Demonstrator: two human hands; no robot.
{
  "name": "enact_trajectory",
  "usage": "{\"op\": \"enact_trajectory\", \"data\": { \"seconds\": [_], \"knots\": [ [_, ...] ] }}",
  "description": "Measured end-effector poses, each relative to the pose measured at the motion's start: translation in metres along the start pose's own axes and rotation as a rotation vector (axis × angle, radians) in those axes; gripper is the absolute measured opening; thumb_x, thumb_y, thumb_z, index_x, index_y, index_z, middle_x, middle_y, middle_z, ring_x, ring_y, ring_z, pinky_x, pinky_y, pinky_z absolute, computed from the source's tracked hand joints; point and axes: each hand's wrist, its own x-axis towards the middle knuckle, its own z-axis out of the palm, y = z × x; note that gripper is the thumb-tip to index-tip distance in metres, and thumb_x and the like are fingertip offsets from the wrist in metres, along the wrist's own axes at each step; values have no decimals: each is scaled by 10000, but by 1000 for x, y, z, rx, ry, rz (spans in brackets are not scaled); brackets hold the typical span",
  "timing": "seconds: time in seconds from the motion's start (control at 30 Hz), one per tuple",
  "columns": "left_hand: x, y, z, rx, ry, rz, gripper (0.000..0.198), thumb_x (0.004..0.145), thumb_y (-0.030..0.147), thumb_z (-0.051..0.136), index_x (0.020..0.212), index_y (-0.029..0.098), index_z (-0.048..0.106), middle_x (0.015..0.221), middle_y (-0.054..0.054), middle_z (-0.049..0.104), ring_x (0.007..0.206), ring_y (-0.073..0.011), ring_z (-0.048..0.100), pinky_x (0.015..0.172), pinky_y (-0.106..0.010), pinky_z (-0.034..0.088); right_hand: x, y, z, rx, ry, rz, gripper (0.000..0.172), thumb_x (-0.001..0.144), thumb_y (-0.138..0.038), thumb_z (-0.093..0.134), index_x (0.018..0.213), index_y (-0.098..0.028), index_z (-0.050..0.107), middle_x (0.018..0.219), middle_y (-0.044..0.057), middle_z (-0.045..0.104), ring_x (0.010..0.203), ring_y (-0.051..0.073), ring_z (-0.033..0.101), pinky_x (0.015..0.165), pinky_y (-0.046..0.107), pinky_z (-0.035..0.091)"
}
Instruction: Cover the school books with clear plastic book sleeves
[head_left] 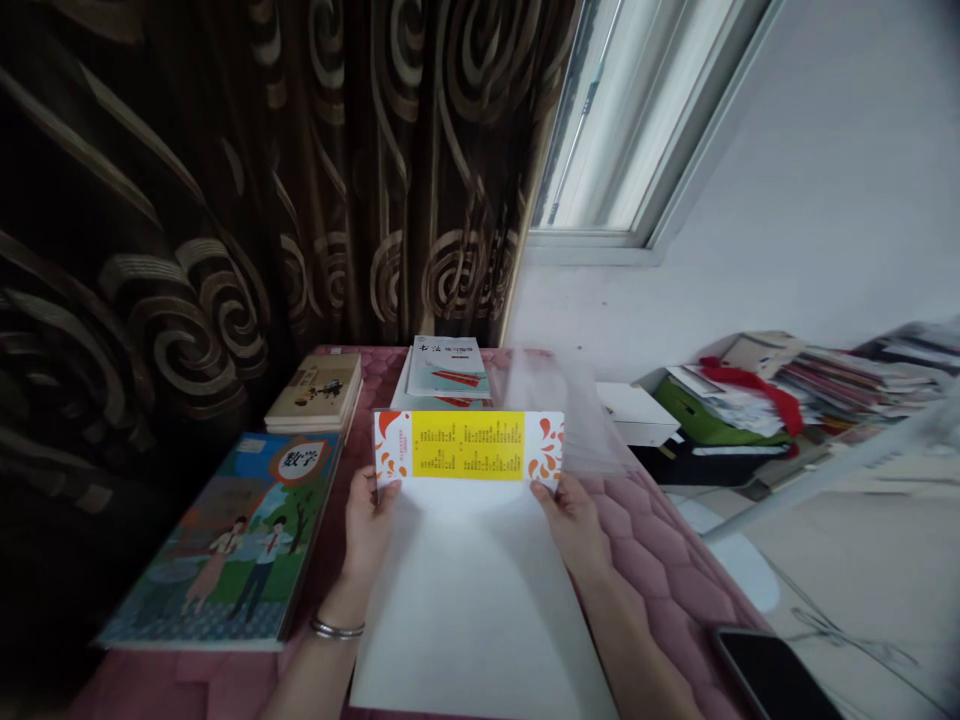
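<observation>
My left hand [367,525] and my right hand [574,525] pinch the two lower corners of a printed paper band [469,445], yellow in the middle with orange splashes at both ends. A large white paper sheet [472,610] runs from that band toward me, and I cannot tell whether the two are one piece. Behind my right hand, a clear plastic film [570,410] stands up, its lower part hidden behind the band. A metal bangle [337,628] circles my left wrist.
A maths book [225,540], a small book stack [313,393] and a calligraphy workbook [448,367] lie on the pink quilted table cover [660,560]. A black phone [772,675] lies near its right edge. A swirl-patterned curtain [150,200] hangs left; books and papers [817,385] are piled right.
</observation>
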Motion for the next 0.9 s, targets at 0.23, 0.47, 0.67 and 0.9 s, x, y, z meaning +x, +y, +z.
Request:
{"op": "enact_trajectory", "data": {
  "seconds": [0.23, 0.47, 0.67, 0.9],
  "knots": [
    [2, -5, -3, 20, -37, 0, 330, 641, 289, 764, 889, 208, 561, 835, -1, 730, 756, -166, 679, 698, -268, 513, 1, 1, 2, 100, -30, 25, 341, 755, -500, 672, 878, -182, 657, 853, 77, 726, 762, 240, 652, 675, 344, 531],
    [1, 0, 0, -4, -9, -1, 332, 619, 253, 761, 891, 205, 576, 812, 1, 727, 748, -153, 672, 692, -244, 505, -1, -7, 3, 219, -78, 70, 369, 732, -491, 704, 924, -181, 651, 910, 76, 733, 782, 235, 663, 700, 346, 539],
    [3, -4, -1, 15, -28, 9, 338, 635, 268, 762, 908, 205, 573, 851, -11, 732, 775, -166, 679, 715, -269, 511, 1, -9, 2, 187, -21, 64, 332, 702, -473, 718, 843, -181, 647, 799, 53, 720, 690, 210, 629, 626, 315, 507],
    [3, -1, -1, 20, -21, -11, 305, 623, 273, 770, 849, 206, 577, 816, -3, 725, 754, -160, 665, 698, -260, 499, -1, -11, 0, 256, -76, 111, 367, 676, -497, 754, 850, -193, 644, 821, 52, 730, 691, 212, 638, 637, 326, 522]
  ]
}}
